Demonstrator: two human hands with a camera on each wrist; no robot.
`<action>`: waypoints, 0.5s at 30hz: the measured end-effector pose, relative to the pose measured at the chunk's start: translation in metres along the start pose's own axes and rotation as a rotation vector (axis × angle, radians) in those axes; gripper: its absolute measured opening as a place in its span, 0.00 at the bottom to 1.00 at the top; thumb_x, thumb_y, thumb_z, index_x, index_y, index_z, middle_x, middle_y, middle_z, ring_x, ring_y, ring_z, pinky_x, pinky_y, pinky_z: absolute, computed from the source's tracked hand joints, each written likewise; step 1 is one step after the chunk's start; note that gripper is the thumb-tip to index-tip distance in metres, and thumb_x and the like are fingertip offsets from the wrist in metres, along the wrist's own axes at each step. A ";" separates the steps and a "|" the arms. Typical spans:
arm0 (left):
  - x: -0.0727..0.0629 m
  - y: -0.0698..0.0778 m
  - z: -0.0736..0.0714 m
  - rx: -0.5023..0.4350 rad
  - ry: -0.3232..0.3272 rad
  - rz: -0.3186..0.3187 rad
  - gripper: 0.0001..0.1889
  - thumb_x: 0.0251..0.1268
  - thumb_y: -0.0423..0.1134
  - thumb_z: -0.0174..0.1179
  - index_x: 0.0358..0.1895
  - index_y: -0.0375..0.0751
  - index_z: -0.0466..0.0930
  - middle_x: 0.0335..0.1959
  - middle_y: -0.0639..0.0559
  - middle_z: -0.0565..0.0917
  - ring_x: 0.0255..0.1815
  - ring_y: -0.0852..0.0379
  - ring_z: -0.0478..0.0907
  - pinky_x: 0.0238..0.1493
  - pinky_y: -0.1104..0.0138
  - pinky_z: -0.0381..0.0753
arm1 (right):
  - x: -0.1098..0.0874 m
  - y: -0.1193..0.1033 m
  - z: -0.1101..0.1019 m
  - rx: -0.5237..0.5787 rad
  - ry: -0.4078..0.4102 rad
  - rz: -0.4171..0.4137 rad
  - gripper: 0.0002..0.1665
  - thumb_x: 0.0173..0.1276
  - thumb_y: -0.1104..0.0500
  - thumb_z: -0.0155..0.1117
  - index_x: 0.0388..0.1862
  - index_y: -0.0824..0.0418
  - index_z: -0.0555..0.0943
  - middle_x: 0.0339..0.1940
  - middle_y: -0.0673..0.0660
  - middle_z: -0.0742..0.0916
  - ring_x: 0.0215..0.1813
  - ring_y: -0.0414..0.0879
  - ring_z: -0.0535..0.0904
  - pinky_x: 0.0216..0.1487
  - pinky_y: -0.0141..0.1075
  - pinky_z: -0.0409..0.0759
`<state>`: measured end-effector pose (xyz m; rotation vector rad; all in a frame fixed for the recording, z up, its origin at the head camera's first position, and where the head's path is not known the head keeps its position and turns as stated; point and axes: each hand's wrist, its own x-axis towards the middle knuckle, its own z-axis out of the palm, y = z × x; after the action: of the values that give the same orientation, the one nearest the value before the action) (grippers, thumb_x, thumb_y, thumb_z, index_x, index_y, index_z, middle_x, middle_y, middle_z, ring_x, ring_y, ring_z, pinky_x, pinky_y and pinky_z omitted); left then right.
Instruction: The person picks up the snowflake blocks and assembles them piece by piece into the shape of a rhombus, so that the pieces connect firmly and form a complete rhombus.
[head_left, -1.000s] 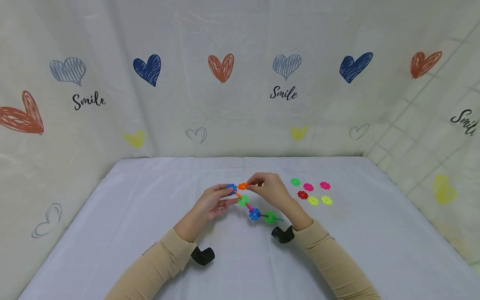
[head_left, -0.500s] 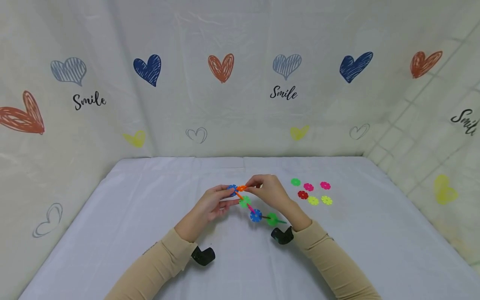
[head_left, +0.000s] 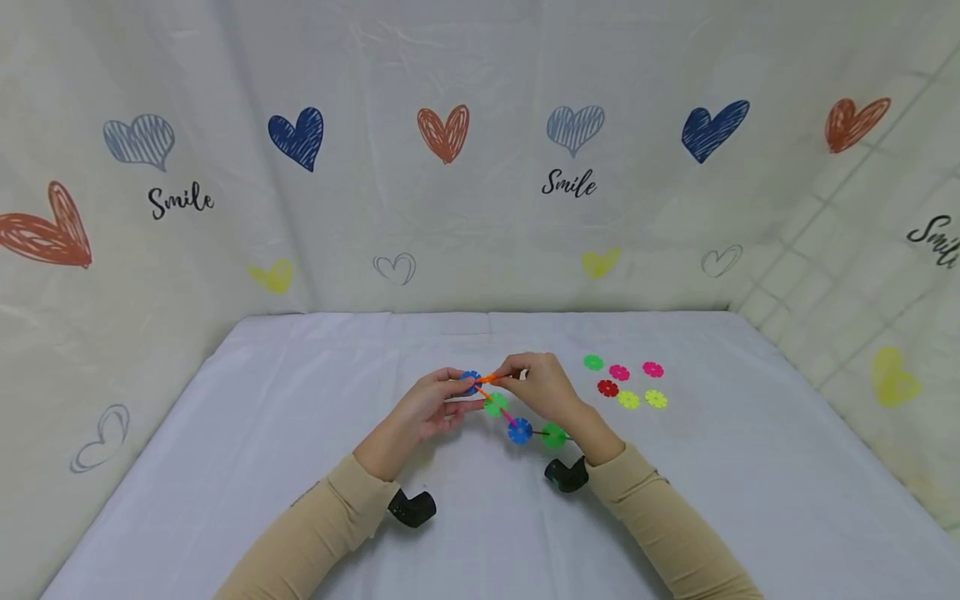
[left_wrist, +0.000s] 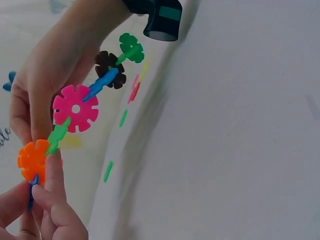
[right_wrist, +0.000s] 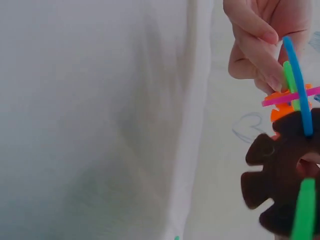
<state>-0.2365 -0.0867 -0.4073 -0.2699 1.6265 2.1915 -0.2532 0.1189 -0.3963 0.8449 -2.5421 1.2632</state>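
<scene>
Both of my hands are drawn into a pinch over the table: the left hand (head_left: 431, 408) grips a blue disc (head_left: 471, 382) between thumb and fingers, and the right hand (head_left: 542, 387) holds an orange disc (head_left: 489, 379) up against the blue one's edge. Whether it sits in a slot, I cannot tell.

On the backdrop (head_left: 480, 217) I can read "Smile" (head_left: 569, 182) in black script three times, the far-right one cut off, among sketched hearts (head_left: 444, 133) in blue, red and yellow.

From the blue disc, a chain (head_left: 520, 431) of orange, green, pink, blue, dark brown and green discs slants down toward my right cuff. They look like smooth plastic, flat and flower-shaped with notched rims; the pink disc (left_wrist: 65, 108) shows a round hole. Six loose discs (head_left: 608, 388), two yellow, two pink, one red and one green, lie to my right on a faintly creased white cloth (head_left: 480, 542).
</scene>
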 end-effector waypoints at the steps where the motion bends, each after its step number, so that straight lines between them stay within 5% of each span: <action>1: 0.000 0.000 0.000 0.002 0.002 -0.002 0.03 0.77 0.34 0.59 0.41 0.45 0.76 0.36 0.53 0.86 0.32 0.57 0.88 0.28 0.73 0.75 | 0.000 0.000 0.000 -0.002 0.002 -0.004 0.05 0.63 0.69 0.75 0.31 0.60 0.90 0.27 0.48 0.88 0.30 0.43 0.75 0.27 0.31 0.71; 15: 0.000 0.004 -0.002 0.028 -0.018 -0.022 0.03 0.77 0.37 0.60 0.46 0.43 0.78 0.37 0.53 0.86 0.34 0.57 0.89 0.28 0.74 0.76 | 0.000 -0.002 -0.004 0.023 -0.025 0.041 0.03 0.66 0.66 0.74 0.33 0.59 0.90 0.30 0.56 0.89 0.32 0.45 0.77 0.28 0.31 0.71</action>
<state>-0.2385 -0.0899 -0.4042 -0.2580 1.6353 2.1475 -0.2528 0.1208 -0.3927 0.8224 -2.5821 1.3050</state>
